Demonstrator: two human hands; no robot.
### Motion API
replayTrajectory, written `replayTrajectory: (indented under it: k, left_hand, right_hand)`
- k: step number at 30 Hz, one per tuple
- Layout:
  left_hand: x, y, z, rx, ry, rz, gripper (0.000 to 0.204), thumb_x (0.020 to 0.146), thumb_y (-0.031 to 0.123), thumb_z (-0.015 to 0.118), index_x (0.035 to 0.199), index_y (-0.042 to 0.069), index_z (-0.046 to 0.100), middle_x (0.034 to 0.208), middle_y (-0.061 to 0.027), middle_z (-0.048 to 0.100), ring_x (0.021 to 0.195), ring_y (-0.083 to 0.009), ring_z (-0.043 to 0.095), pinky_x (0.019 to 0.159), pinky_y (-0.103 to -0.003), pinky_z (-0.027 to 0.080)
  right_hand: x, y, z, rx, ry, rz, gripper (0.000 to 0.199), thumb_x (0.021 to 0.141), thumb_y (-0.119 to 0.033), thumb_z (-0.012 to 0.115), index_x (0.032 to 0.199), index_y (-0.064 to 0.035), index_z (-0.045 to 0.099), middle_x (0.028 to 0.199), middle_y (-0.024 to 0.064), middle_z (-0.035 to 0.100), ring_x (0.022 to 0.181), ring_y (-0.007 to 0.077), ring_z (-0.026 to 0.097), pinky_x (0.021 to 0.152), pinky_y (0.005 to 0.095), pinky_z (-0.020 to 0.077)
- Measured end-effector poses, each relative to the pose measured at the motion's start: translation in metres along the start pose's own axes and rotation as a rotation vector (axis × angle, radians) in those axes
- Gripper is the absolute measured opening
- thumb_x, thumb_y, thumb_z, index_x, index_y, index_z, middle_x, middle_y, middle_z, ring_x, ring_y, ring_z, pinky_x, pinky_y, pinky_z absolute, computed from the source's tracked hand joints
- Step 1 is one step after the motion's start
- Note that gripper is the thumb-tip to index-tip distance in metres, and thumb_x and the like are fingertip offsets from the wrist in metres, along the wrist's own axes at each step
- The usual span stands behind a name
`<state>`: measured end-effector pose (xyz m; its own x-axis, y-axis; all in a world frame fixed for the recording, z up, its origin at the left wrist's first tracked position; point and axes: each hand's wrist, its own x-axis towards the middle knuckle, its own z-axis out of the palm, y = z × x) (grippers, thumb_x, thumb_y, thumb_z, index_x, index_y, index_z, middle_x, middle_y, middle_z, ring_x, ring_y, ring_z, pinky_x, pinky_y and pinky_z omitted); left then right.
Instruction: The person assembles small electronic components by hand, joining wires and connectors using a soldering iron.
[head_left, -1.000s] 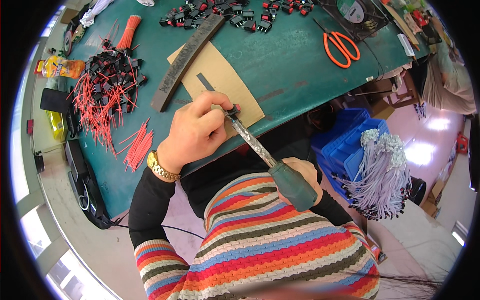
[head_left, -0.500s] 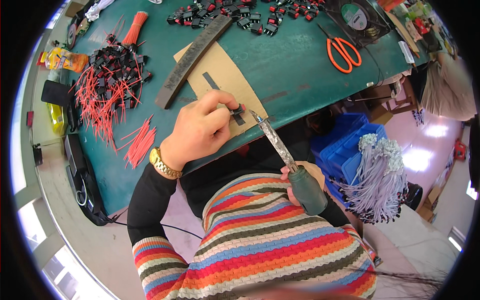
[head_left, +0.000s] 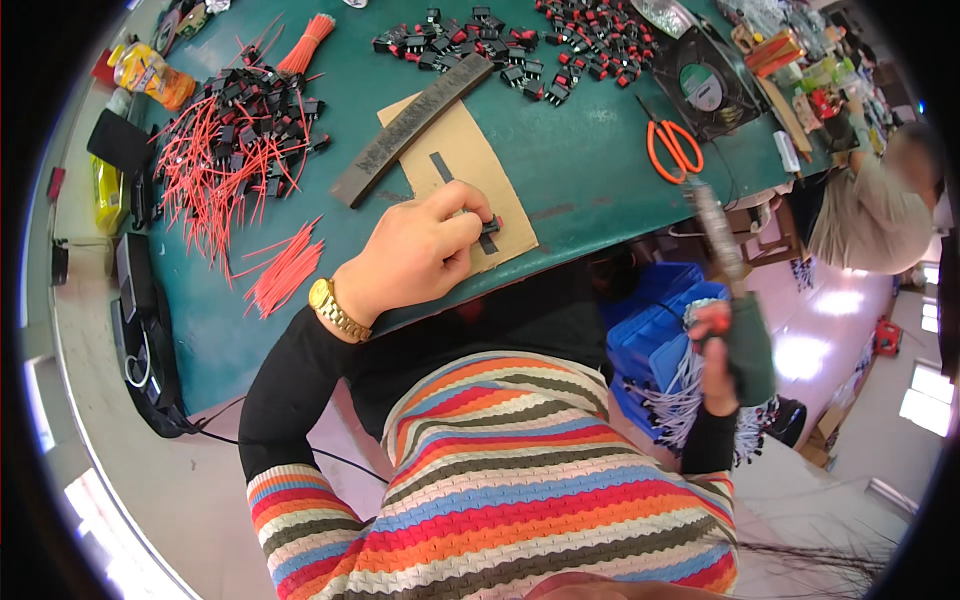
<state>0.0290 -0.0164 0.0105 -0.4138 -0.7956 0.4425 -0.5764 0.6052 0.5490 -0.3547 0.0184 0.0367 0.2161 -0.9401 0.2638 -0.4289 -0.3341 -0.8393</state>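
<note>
On a brown cardboard sheet (head_left: 510, 200) at the table's near edge, my left hand (head_left: 420, 245) pinches a small black and red rocker switch (head_left: 491, 226). The fingers partly hide it, and it sits over a dark strip on the cardboard. Off to the right, my right hand (head_left: 716, 370) grips a soldering iron (head_left: 752, 345) by its green handle. Both are blurred by motion, and the iron's metal shaft points up towards the table edge, apart from the switch. A dark curved bar (head_left: 415, 128) lies across the cardboard's far left part.
Left on the green table (head_left: 570, 160) are a heap of switches with red wires (head_left: 245, 125) and loose red wires (head_left: 290, 268). Bare switches (head_left: 595, 45) lie at the back. Orange-handled scissors (head_left: 675, 150) and a black fan (head_left: 700, 85) are right. Blue bins (head_left: 640, 335) stand below.
My right hand has swung the soldering iron away from the switch, to the right. My left hand still pinches the switch on the cardboard. The whole view has shifted slightly.
</note>
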Motion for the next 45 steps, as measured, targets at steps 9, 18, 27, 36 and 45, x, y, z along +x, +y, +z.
replayTrajectory:
  k: [9, 18, 27, 36, 45]
  left_hand:
    - [-0.011, -0.005, -0.008, -0.009, -0.054, -0.041, 0.011, 0.073, 0.0, 0.058, 0.081, 0.003, 0.052, 0.095, -0.0082, 0.057, 0.07, -0.0304, 0.059, 0.057, -0.038, 0.048]
    - [-0.048, -0.014, -0.098, 0.356, 0.49, -0.067, 0.013, 0.074, -0.004, 0.064, 0.084, 0.004, 0.059, 0.087, -0.0087, 0.063, 0.071, -0.0257, 0.061, 0.06, -0.032, 0.05]
    - [-0.065, -0.141, -0.157, 0.955, 0.485, -0.528, 0.018, 0.083, 0.031, 0.067, 0.083, 0.012, 0.066, 0.083, -0.0037, 0.062, 0.081, -0.0276, 0.061, 0.064, -0.041, 0.046]
    - [-0.057, -0.072, -0.148, 0.769, 0.38, -0.261, 0.014, 0.084, 0.014, 0.065, 0.092, 0.003, 0.063, 0.09, -0.0122, 0.062, 0.083, -0.0315, 0.061, 0.072, -0.039, 0.049]
    - [-0.094, -0.018, -0.102, 0.463, 0.051, -0.814, 0.015, 0.079, 0.015, 0.068, 0.084, 0.003, 0.06, 0.085, -0.0153, 0.059, 0.085, -0.0359, 0.059, 0.072, -0.044, 0.047]
  right_hand:
    - [0.07, -0.135, -0.24, -0.588, 0.078, -0.113, 0.027, 0.095, -0.017, 0.052, 0.115, 0.0004, 0.057, 0.088, 0.0045, 0.061, 0.065, 0.0075, 0.052, 0.061, 0.0218, 0.0423]
    - [0.042, -0.062, -0.175, 0.099, 0.227, -0.168, 0.033, 0.097, -0.02, 0.046, 0.118, 0.0043, 0.051, 0.097, 0.0145, 0.061, 0.07, 0.0153, 0.055, 0.068, 0.0249, 0.0432]
    - [-0.011, 0.006, 0.082, 0.943, 0.334, 0.126, 0.033, 0.096, -0.031, 0.048, 0.113, -0.0024, 0.05, 0.085, 0.014, 0.06, 0.063, 0.0172, 0.053, 0.06, 0.0299, 0.0463]
    - [-0.042, 0.012, 0.087, 0.672, 0.296, -0.02, 0.033, 0.094, -0.026, 0.048, 0.115, -0.0004, 0.048, 0.087, 0.0165, 0.06, 0.064, 0.0178, 0.055, 0.061, 0.0288, 0.0465]
    - [-0.018, -0.001, 0.114, 0.668, 0.067, 0.003, 0.038, 0.091, -0.029, 0.052, 0.117, -0.0022, 0.047, 0.088, 0.0142, 0.058, 0.065, 0.0162, 0.053, 0.063, 0.0282, 0.0452]
